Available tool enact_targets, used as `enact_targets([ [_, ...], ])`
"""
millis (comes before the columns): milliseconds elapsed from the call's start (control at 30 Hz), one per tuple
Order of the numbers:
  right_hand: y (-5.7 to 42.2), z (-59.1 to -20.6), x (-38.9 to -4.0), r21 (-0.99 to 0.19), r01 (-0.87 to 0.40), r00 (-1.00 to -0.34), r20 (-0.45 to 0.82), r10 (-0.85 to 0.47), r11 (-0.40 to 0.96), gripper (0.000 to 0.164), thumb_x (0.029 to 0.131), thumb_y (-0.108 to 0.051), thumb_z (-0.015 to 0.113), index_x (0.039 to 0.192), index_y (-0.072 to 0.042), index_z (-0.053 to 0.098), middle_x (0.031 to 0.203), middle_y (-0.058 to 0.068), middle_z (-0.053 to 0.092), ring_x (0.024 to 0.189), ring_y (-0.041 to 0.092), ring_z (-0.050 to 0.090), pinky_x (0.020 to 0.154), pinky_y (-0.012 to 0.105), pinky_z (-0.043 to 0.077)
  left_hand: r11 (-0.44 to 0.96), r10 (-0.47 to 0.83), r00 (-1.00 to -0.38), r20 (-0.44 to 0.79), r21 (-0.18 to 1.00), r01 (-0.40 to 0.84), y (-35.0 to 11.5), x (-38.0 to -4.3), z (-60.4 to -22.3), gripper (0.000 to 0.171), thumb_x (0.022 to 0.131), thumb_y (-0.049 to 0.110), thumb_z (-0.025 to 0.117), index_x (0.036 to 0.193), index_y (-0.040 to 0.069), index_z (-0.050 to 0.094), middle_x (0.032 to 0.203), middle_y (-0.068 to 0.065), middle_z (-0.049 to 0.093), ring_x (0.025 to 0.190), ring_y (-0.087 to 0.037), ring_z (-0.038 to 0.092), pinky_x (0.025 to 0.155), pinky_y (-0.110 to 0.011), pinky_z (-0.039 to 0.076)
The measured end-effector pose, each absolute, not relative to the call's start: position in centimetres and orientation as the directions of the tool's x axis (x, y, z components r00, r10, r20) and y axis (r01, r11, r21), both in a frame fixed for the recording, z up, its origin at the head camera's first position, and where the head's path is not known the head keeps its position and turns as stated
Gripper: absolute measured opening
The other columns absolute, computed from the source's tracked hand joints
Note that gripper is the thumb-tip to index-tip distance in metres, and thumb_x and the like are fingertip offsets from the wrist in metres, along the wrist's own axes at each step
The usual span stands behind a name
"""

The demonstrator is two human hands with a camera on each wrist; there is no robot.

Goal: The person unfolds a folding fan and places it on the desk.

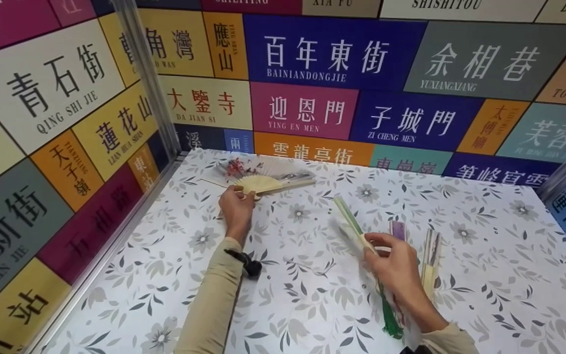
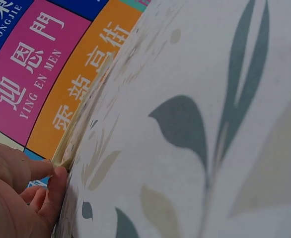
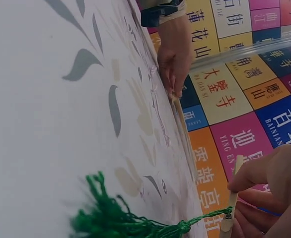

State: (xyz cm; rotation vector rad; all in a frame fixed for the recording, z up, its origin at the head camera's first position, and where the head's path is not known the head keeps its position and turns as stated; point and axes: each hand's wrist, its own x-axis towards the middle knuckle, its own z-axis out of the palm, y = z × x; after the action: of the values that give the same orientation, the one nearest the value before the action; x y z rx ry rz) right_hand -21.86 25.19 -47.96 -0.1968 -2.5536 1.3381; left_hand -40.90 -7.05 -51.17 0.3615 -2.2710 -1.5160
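An unfolded hand fan (image 1: 261, 183) with red blossoms and pale ribs lies spread at the back left of the table. My left hand (image 1: 238, 209) pinches its narrow pivot end between thumb and finger; the left wrist view shows this hand (image 2: 21, 191) close up at the fan's edge. Over the right half of the table, my right hand (image 1: 395, 260) holds a folding fan (image 1: 349, 215) with green on its leaf, tilted up and to the left. From its lower end hangs a green tassel (image 1: 391, 317), seen large in the right wrist view.
Behind my right hand lies a folded purple fan (image 1: 398, 230), partly hidden. Another folded fan, greyish with pale ribs (image 1: 429, 265), lies to the right. The floral-covered table (image 1: 302, 305) meets walls of coloured name panels (image 1: 332, 54) at the back and left.
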Motion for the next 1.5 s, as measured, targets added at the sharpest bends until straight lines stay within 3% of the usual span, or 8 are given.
enact_targets([
  [167, 25.4, -47.3, -21.9, -0.883, -0.046, -0.949, 0.185, 0.256, 0.467, 0.026, 0.092, -0.021, 0.074, 0.118, -0.017, 0.073, 0.115, 0.005, 0.073, 0.1, 0.022, 0.072, 0.076, 0.016, 0.062, 0.383, -0.408, -0.896, 0.177, 0.924, 0.008, -5.7, -40.0, -50.1, 0.03, 0.09, 0.016, 0.076, 0.116, 0.005, 0.067, 0.099, -0.013, 0.062, 0.089, -0.024, 0.057, 0.076, -0.034, 0.051],
  [233, 25.5, -47.1, -21.9, -0.903, -0.076, -0.945, 0.201, 0.26, 0.423, 0.027, 0.092, -0.023, 0.075, 0.118, -0.017, 0.073, 0.116, 0.005, 0.072, 0.102, 0.021, 0.072, 0.077, 0.016, 0.062, 0.334, -0.347, -0.921, 0.179, 0.941, 0.057, -4.6, -39.3, -49.2, 0.025, 0.091, 0.015, 0.074, 0.114, 0.008, 0.069, 0.096, -0.009, 0.062, 0.085, -0.021, 0.06, 0.069, -0.031, 0.053],
  [367, 25.5, -46.5, -22.1, -0.922, -0.163, -0.928, 0.264, 0.261, 0.352, 0.03, 0.091, -0.024, 0.076, 0.119, -0.014, 0.073, 0.119, 0.007, 0.071, 0.105, 0.019, 0.07, 0.087, 0.016, 0.061, 0.278, -0.169, -0.936, 0.308, 0.926, 0.254, -1.8, -37.8, -47.3, 0.014, 0.09, 0.011, 0.073, 0.104, 0.008, 0.073, 0.087, -0.005, 0.069, 0.079, -0.016, 0.066, 0.068, -0.024, 0.058],
  [567, 25.3, -45.3, -22.5, -0.932, -0.247, -0.91, 0.317, 0.268, 0.264, 0.032, 0.091, -0.02, 0.076, 0.121, -0.012, 0.071, 0.122, 0.009, 0.071, 0.107, 0.019, 0.07, 0.091, 0.017, 0.06, 0.218, 0.079, -0.892, 0.445, 0.865, 0.451, 2.5, -35.1, -44.8, 0.011, 0.092, 0.017, 0.073, 0.101, 0.011, 0.076, 0.086, -0.001, 0.073, 0.081, -0.01, 0.068, 0.076, -0.022, 0.063],
  [867, 24.6, -43.7, -23.3, -0.925, -0.349, -0.892, 0.377, 0.251, 0.151, 0.035, 0.092, -0.018, 0.074, 0.125, -0.007, 0.069, 0.124, 0.014, 0.068, 0.115, 0.022, 0.068, 0.096, 0.02, 0.059, 0.058, 0.335, -0.834, 0.438, 0.874, 0.482, 6.4, -31.4, -42.8, 0.024, 0.097, 0.033, 0.069, 0.117, 0.021, 0.074, 0.101, 0.007, 0.076, 0.089, -0.005, 0.072, 0.081, -0.022, 0.064],
  [1200, 24.2, -42.7, -23.1, -0.923, -0.385, -0.89, 0.376, 0.258, 0.016, 0.037, 0.092, -0.013, 0.073, 0.126, 0.001, 0.066, 0.125, 0.016, 0.068, 0.122, 0.02, 0.065, 0.101, 0.022, 0.057, -0.083, 0.362, -0.801, 0.476, 0.873, 0.481, 8.0, -29.6, -41.9, 0.031, 0.097, 0.023, 0.068, 0.128, 0.018, 0.067, 0.111, -0.003, 0.075, 0.098, -0.012, 0.073, 0.082, -0.025, 0.065],
  [1367, 24.5, -42.7, -22.8, -0.919, -0.393, -0.892, 0.381, 0.243, -0.002, 0.036, 0.094, -0.014, 0.071, 0.125, 0.003, 0.066, 0.123, 0.017, 0.068, 0.118, 0.022, 0.067, 0.098, 0.024, 0.059, -0.092, 0.351, -0.817, 0.457, 0.886, 0.455, 7.9, -28.5, -41.0, 0.032, 0.096, 0.015, 0.07, 0.128, 0.012, 0.067, 0.109, -0.01, 0.074, 0.099, -0.014, 0.072, 0.085, -0.026, 0.065],
  [1500, 24.7, -42.8, -22.7, -0.915, -0.403, -0.886, 0.392, 0.247, 0.008, 0.035, 0.094, -0.013, 0.072, 0.125, 0.002, 0.068, 0.12, 0.017, 0.071, 0.11, 0.023, 0.071, 0.091, 0.028, 0.063, -0.11, 0.346, -0.815, 0.465, 0.883, 0.457, 8.0, -28.4, -41.3, 0.031, 0.096, 0.017, 0.069, 0.127, 0.014, 0.067, 0.108, -0.006, 0.075, 0.099, -0.011, 0.072, 0.086, -0.025, 0.064],
])
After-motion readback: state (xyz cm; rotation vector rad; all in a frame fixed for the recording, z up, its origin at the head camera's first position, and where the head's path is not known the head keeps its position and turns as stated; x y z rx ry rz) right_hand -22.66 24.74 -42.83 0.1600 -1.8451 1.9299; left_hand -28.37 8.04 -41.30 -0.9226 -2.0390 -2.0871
